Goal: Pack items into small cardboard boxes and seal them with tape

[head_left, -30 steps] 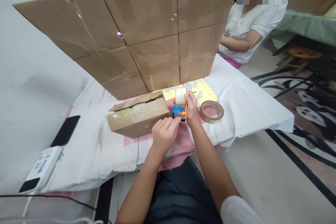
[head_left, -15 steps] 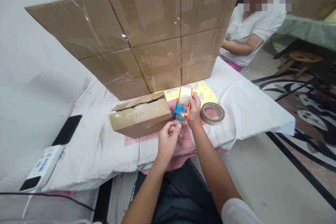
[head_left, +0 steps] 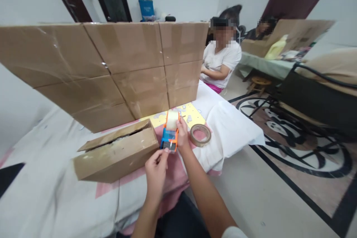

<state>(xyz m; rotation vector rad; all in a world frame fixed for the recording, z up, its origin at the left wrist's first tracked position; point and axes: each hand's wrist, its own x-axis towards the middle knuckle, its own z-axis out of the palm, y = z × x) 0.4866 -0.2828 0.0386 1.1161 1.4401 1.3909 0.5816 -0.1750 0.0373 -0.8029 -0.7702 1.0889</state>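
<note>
Right hand [head_left: 182, 134] wraps around the side of the tape dispenser [head_left: 170, 137], fingers curled on its orange frame, holding it steady just above the pink cloth [head_left: 175, 173]. Left hand [head_left: 156, 167] comes up from six o'clock, thumb and fingertips pinched at the dispenser's near edge, seemingly on the clear tape end, though the tape itself is too thin to make out. The dispenser is orange with a blue body and a pale roll on top. At its nine o'clock lies a small cardboard box [head_left: 117, 154], flap ajar, close enough to reach. At three o'clock rests a brown tape roll [head_left: 200, 135]. Behind stands a taped cardboard wall [head_left: 111, 63].
</note>
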